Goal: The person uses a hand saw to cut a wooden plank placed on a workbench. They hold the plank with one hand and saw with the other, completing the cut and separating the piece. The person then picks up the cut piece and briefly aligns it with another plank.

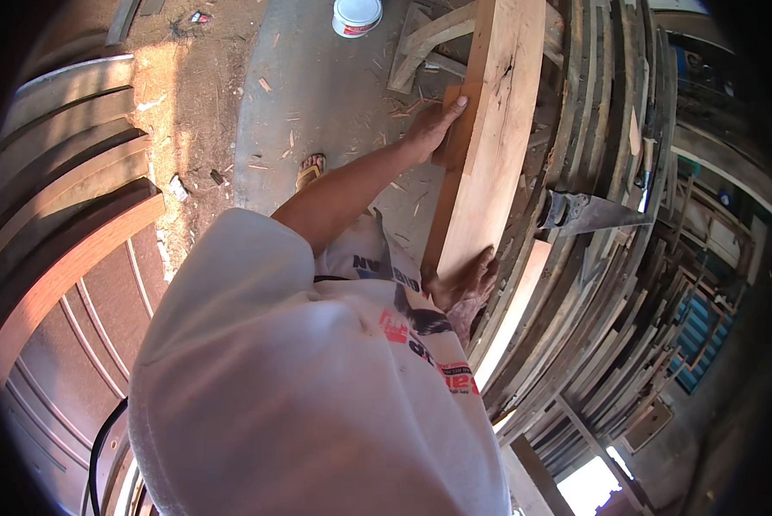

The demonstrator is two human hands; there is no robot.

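Observation:
A long, pale wooden beam runs from the top of the view down toward my body, its darker side face turned to the left. Against that side sits a flat reddish-brown wooden block. My left hand is closed on this block, thumb on top; its other fingers are mostly hidden. At the beam's near end, my right hand wraps around the end, with its fingertips at the right edge of the top face. Part of its palm is hidden by the beam and my shirt.
To the right, a handsaw rests across several long stacked timbers. A white bucket and a wooden trestle stand ahead. Curved-looking boards lean at the left. Wood shavings litter the floor around my sandaled foot.

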